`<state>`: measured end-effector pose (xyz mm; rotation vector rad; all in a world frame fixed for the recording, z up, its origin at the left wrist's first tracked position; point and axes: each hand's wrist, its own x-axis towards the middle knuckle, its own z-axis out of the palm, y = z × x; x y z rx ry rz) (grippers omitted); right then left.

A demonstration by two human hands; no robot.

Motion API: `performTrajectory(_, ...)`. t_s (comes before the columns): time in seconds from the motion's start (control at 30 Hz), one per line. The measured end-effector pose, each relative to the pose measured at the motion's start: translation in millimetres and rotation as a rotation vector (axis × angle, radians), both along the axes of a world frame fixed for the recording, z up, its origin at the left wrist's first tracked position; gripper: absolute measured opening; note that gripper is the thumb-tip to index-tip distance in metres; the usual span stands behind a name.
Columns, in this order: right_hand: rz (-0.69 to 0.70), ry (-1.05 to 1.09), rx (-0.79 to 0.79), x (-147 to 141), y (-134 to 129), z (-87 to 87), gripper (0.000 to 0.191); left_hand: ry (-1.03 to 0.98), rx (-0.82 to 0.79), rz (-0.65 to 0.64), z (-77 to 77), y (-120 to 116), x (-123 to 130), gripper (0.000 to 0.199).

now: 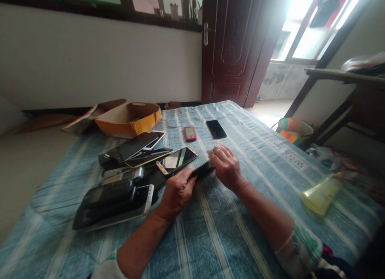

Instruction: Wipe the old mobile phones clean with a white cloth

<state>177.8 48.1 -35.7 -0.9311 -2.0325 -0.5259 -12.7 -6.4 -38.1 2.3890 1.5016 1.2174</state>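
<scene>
My left hand [178,190] is closed on the near end of a dark smartphone [203,170], which is tilted above the cloth. At the phone's far end, my right hand [226,166] pinches a crumpled white tissue [218,146] against it. Just beyond my left hand lies a gold-framed smartphone [177,160] with its screen up. To the left is a loose heap of phones, among them a white-framed phone [148,199] and a bulky black device [108,194]. A small pink device [190,133] and a black smartphone [216,129] rest farther back.
An open orange cardboard box [129,124] stands at the back left of the blue striped cloth [249,231]. A translucent yellow bottle [321,195] lies on its side at the right. Behind are a dark red door [231,50] and, far right, a shelf [345,73].
</scene>
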Motion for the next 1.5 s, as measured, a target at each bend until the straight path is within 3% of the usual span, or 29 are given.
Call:
performTrajectory(0.27,-0.096,-0.019,-0.123,-9.5,-17.1,-0.8,0.031,-0.003,0.014,-0.013,-5.1,1.2,-0.1,0.016)
performTrajectory(0.63,0.295,0.328,-0.240,-15.5,-16.8,3.7,0.031,0.017,0.020,-0.020,-3.7,-0.2,-2.0,0.017)
performTrajectory(0.77,0.382,0.430,-0.307,-21.7,-21.6,5.9,0.032,0.008,0.028,-0.031,-2.7,0.0,-1.7,0.017)
performTrajectory(0.9,0.424,0.399,-0.348,-24.2,-23.1,7.4,0.036,-0.009,0.050,-0.037,-4.4,1.3,-1.3,0.017)
performTrajectory(1.03,0.407,0.342,-0.345,-18.9,-17.0,7.0,0.035,-0.014,0.038,-0.023,-6.7,1.5,-2.0,0.016)
performTrajectory(1.37,0.143,0.385,-0.288,8.2,8.3,1.6,0.035,-0.011,0.003,-0.011,-3.5,-0.5,-1.1,0.014)
performTrajectory(1.5,0.219,0.367,-0.269,-9.7,-5.3,4.9,0.035,-0.004,-0.020,-0.014,-3.6,-1.5,-0.5,0.015)
